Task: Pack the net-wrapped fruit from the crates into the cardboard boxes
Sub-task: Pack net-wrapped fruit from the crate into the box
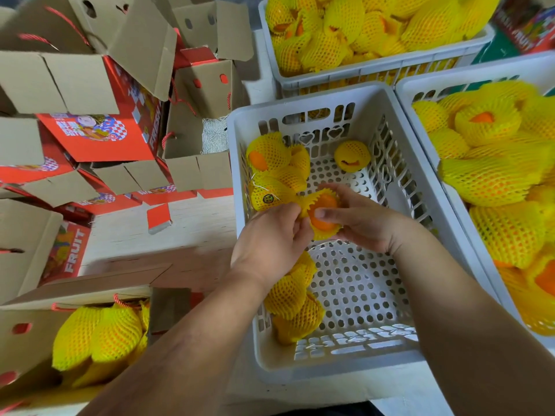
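— Where is the fruit being handled?

— Over the middle of the nearly empty white crate (390,151). Both hands hold one orange (322,216) in its yellow net sleeve (309,202). The left hand (270,238) pinches the sleeve's frilled edge on the left; the right hand (357,219) curls around the fruit from the right, thumb lying across the bare orange skin.

— Which way does it point?

— The open mouth of the sleeve faces up toward the camera, so bare orange shows. The wrapped piece looks slightly longer from near to far, tilted a little to the left at its far end.

— How much room is around it?

— The right half of the crate floor is bare perforated plastic. A cluster of wrapped fruit (276,169) sits against the left wall at the far end, another cluster (295,310) lies along the left wall nearer, under the left wrist, and a single wrapped fruit (352,156) sits by the far wall.

— And the boxes?

— An open cardboard box (27,331), partly filled with wrapped fruit (99,334), stands near left, just beside the crate's left rim. More open boxes (99,133) crowd the far left. Full crates (450,85) press against the right and far sides.
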Demonstrator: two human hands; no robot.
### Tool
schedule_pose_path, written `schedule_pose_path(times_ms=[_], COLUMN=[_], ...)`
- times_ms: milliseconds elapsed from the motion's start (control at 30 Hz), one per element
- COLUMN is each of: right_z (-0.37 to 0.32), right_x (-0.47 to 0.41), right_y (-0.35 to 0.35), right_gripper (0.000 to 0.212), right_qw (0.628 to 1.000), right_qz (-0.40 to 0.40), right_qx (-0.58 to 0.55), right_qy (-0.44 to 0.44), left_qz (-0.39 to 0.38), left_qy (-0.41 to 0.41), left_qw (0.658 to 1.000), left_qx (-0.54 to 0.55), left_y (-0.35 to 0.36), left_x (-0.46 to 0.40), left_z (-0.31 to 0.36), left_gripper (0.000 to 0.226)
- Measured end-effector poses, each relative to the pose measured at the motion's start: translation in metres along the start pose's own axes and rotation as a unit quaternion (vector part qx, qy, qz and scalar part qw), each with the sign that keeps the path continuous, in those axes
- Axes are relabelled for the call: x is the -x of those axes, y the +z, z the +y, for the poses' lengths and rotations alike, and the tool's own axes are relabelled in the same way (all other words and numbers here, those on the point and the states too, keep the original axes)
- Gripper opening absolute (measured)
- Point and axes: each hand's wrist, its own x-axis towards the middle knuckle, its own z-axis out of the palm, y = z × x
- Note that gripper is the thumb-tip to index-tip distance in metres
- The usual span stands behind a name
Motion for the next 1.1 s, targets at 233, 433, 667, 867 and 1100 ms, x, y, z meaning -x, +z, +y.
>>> schedule_pose_path(times_ms=[233, 433, 667, 867, 1100], right_z=[0.005, -0.003, -0.015, -0.017, 0.021], right_x=[-0.006, 0.003, 0.032, 0.053, 0.053], right_y=[0.011, 0.019, 0.075, 0.163, 0.322], right_gripper=[0.049, 0.048, 0.036, 0.043, 0.05], right_qw=[0.997, 0.999, 0.994, 0.99, 0.983], right_qz=[0.003, 0.04, 0.076, 0.116, 0.061], right_qx=[-0.028, -0.009, -0.064, 0.015, 0.117], right_qy=[0.072, 0.037, -0.048, -0.084, -0.128], left_qz=[0.007, 0.029, 0.043, 0.069, 0.157], left_qy=[0.013, 0.047, 0.15, 0.134, -0.021], left_qw=[1.0, 0.995, 0.977, 0.932, 0.8], left_qx=[0.003, 0.084, 0.144, 0.328, 0.579], left_y=[0.0, -0.005, -0.008, -0.037, -0.127], left_x=[0.0, 0.004, 0.012, 0.042, 0.129], left_z=[0.001, 0.0, -0.006, -0.033, -0.104], left_gripper=[0.023, 0.019, 0.094, 0.066, 0.032])
